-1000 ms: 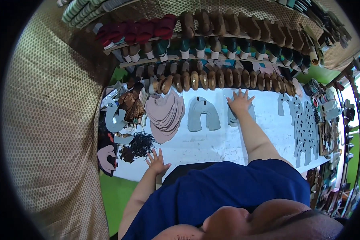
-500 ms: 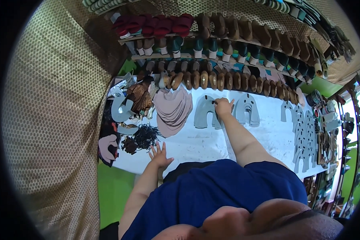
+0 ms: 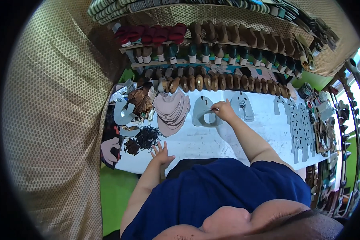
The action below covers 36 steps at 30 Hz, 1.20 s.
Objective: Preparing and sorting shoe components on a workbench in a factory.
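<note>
My right hand [image 3: 225,112] is at the right side of a stack of grey U-shaped shoe upper pieces [image 3: 201,105]. Its thumb and fingers pinch the edge of a grey piece, whose lower part curves round a pale gap. Just right of that hand lies a second grey stack of the same shape [image 3: 243,105], with small dark slots. At the table's front edge my left hand [image 3: 161,155] rests with fingers spread and holds nothing. A tangle of thin black strips [image 3: 148,137] lies beyond its fingertips.
Pink cut pieces [image 3: 172,110] lie fanned on the white table [image 3: 194,148]. Overlapping grey pieces [image 3: 301,132] run along its right side. Brown shoe lasts [image 3: 215,83] line the back, below shelves of shoes [image 3: 218,54]. A patterned curtain [image 3: 60,120] hangs at left.
My right hand has shifted slightly down and the grey piece's legs have bent into a loop. The left hand stays spread in place. The whole view has tilted a little.
</note>
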{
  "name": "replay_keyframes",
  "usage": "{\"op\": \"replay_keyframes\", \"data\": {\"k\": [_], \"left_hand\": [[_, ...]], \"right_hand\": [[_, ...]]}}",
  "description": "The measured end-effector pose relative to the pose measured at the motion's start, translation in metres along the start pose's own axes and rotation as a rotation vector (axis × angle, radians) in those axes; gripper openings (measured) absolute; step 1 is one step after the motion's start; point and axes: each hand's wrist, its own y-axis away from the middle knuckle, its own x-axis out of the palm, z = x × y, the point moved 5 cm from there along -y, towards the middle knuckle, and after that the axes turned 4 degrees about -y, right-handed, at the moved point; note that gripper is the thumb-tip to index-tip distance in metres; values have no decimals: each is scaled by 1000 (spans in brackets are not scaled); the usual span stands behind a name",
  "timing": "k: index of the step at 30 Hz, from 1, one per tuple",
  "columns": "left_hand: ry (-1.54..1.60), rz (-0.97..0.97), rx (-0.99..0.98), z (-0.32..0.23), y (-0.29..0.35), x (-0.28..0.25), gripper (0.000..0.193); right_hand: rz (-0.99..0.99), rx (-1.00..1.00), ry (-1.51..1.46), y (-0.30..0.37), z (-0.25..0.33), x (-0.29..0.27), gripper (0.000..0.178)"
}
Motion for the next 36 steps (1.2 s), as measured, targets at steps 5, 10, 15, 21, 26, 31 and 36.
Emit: {"op": "replay_keyframes", "data": {"k": [5,10,15,21,26,31,36], "left_hand": [[13,-66,47,0,1,3,119],[-83,-163,102,2,13,11,104],[-273,-235,156,4,27,16,85],[-277,-338,209,20,42,9,89],[-277,-361,282,53,46,11,88],[-277,-392,321,67,45,17,85],[-276,-430,386,74,43,23,81]], "right_hand": [[201,-78,-91,45,29,-34,19],[440,-166,-102,62,73,-54,21],[731,-278,256,45,137,6,19],[557,-324,339,38,182,134,28],[589,-257,288,95,189,177,33],[361,-307,330,153,145,193,41],[313,-230,404,176,134,185,42]]}}
